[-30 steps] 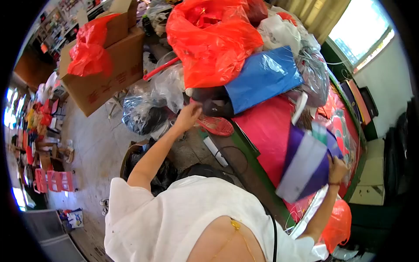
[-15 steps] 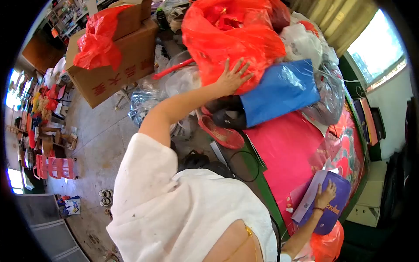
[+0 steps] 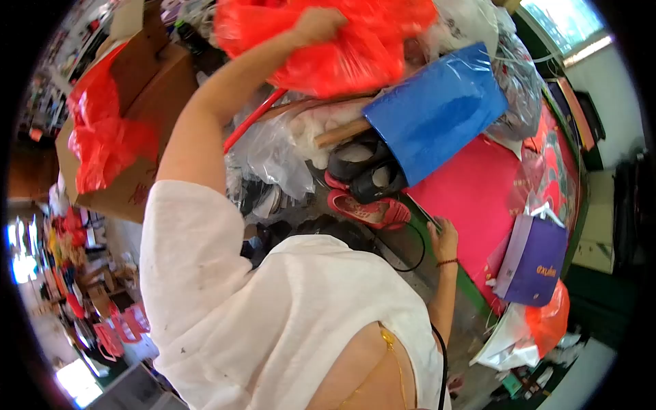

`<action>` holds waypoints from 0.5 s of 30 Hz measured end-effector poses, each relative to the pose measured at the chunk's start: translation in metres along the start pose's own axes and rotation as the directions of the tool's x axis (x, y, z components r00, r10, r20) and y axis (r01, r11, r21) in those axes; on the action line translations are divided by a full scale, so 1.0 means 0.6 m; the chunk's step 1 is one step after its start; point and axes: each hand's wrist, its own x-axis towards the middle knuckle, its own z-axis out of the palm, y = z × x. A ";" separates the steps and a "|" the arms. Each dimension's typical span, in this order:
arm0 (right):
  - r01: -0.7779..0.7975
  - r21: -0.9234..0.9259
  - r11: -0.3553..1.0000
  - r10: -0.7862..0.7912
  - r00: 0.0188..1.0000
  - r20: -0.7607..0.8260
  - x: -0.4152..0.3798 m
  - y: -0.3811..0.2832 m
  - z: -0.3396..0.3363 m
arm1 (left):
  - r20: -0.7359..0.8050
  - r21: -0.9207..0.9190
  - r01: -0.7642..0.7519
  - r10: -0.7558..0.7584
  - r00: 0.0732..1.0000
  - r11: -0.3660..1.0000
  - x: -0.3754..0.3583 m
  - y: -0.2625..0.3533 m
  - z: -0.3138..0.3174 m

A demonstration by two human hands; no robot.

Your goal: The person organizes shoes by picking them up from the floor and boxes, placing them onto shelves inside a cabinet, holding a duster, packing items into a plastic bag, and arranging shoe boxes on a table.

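At the top, my left hand point(image 3: 320, 27) is closed on a large red plastic bag point(image 3: 362, 51), its fingers partly hidden and blurred. My right hand point(image 3: 444, 239) is lower right, fingers curled at the green table edge point(image 3: 471, 290) beside a pink-red sheet point(image 3: 468, 205). A thin dark item shows at its fingertips; I cannot make out what it is. A blue bag point(image 3: 437, 113) lies between my hands, with black shoes point(image 3: 376, 181) and a red shoe point(image 3: 369, 208) next to it. Right of my right hand rests a purple bag point(image 3: 534, 260) with white handles.
An open cardboard box point(image 3: 160, 102) with a red plastic bag point(image 3: 99, 130) over it stands at left. A red rod point(image 3: 253, 121) and clear plastic point(image 3: 280, 160) lie below the large bag. Grey and white bags are at upper right, near a window point(image 3: 567, 24).
My left hand has gone from lying spread on the red bag to gripping it, and the bag has shifted up and left. My right hand has left the purple bag for the table edge.
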 end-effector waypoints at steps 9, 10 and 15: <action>-0.350 0.770 0.534 0.525 0.851 0.023 0.144 -0.042 0.084 | -0.205 -0.061 0.255 -0.262 0.943 0.965 0.005 -0.225 -0.056; -0.420 0.807 0.415 0.553 0.821 0.143 0.171 -0.034 0.093 | -0.210 -0.069 0.268 -0.276 0.938 0.961 0.001 -0.229 -0.059; -0.341 0.939 -0.050 0.648 0.704 0.290 0.266 -0.051 0.099 | -0.229 -0.091 0.313 -0.326 0.917 0.945 -0.020 -0.240 -0.062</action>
